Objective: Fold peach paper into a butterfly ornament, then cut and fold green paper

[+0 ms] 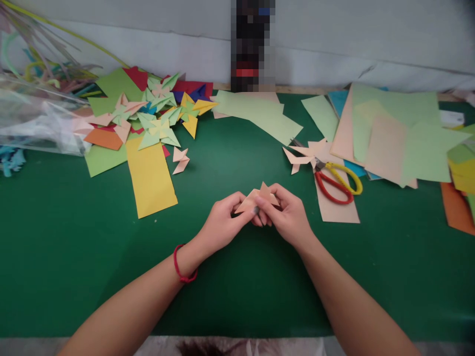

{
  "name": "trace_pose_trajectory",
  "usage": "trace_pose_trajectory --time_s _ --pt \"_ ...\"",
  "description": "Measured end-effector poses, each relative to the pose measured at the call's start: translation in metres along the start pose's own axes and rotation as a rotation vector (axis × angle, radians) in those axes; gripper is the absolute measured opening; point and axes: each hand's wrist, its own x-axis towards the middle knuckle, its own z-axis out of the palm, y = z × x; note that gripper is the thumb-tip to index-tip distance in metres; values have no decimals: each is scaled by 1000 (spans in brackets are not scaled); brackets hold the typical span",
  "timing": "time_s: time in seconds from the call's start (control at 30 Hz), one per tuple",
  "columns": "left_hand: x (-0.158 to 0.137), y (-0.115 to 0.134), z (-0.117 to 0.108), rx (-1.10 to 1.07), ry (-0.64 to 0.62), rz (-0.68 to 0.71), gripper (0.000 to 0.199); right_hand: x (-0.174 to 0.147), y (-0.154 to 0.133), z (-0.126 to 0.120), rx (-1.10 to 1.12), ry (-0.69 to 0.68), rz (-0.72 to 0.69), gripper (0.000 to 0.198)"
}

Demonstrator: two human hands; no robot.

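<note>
Between my two hands is a small folded piece of peach paper (248, 200), held above the middle of the green table. My left hand (232, 217) pinches its left side, thumb on top. From the other side my right hand (287, 210) grips it, with the thumb pressed over the fold and a pointed flap sticking up. The curled fingers under the paper are partly hidden. Beyond my right hand lie red and yellow handled scissors (334, 183) over peach paper pieces (311, 151). A small folded peach piece (180, 160) sits beyond my left hand.
Folded paper stars (159, 129) and coloured sheets pile up at the back left, with a yellow sheet (151, 180) in front. A clear plastic bag (40, 118) lies far left. Pale green and peach sheets (393, 133) spread at the right. A white wall (166, 49) stands behind.
</note>
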Motion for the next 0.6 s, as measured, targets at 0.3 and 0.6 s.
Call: trace_pose_trajectory --time_s 0.3,0.6 --pt "5 -5 3 -281 -132 3 23 0 2 -4 -173 85 -19 22" --pt "4 -5 0 -171 -39 -19 26 1 -1 -4 -151 45 -9 21"
